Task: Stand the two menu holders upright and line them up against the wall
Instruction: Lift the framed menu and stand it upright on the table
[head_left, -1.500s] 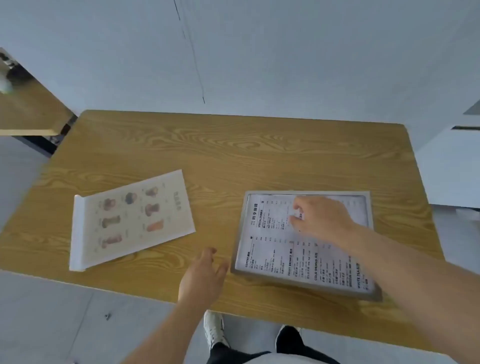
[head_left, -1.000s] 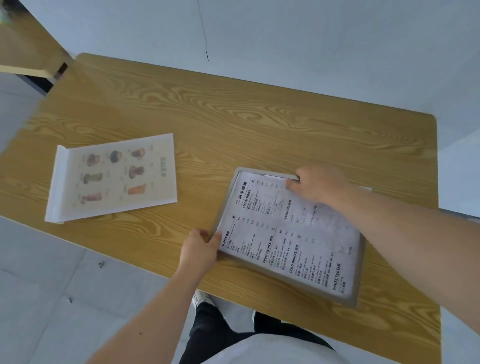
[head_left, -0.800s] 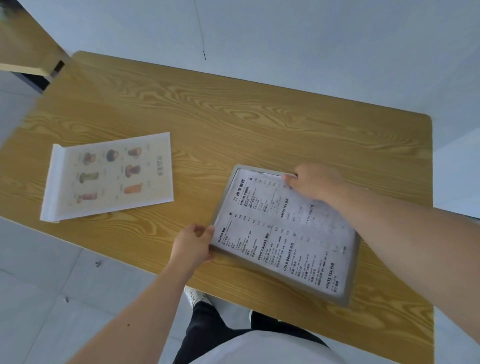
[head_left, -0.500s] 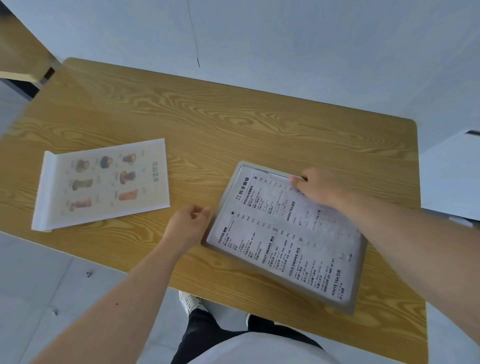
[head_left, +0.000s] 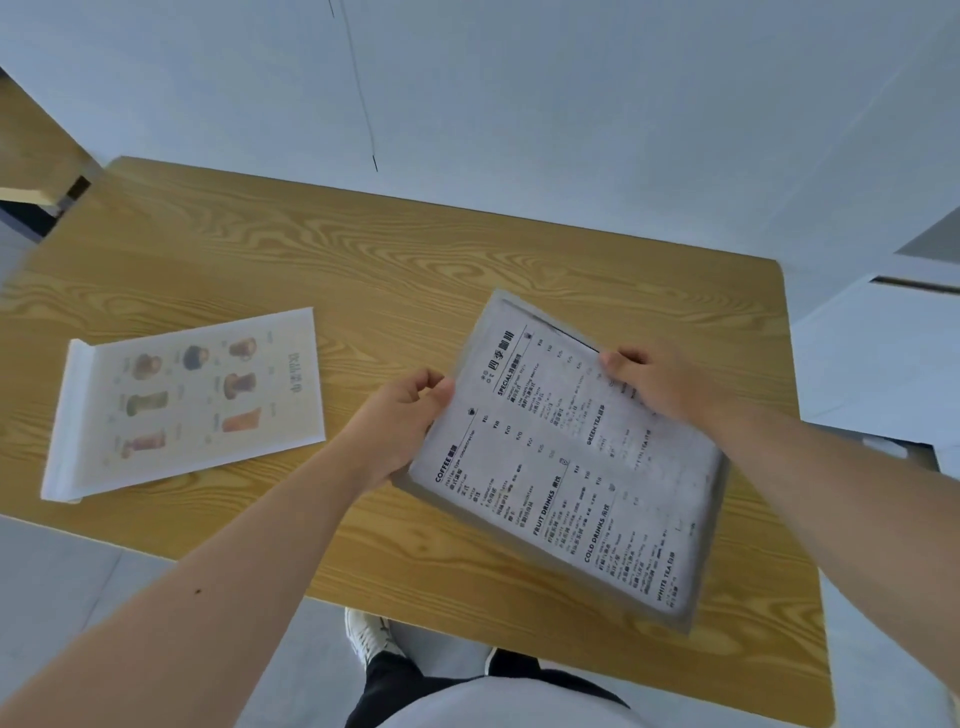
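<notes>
The left hand is gripping the left edge of the grey-framed rectangular text menu holder, its fingers curling closed over the rim. The right hand is pinching the opposite edge near the far corner. The holder is sitting tilted between both hands above the wooden table. The white picture menu holder with drink photos is lying flat, well to the left of the left fingers.

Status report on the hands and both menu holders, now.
Left hand and right hand both grip the text menu holder, tilted. Picture menu holder flat on table. Path to wall clear.
</notes>
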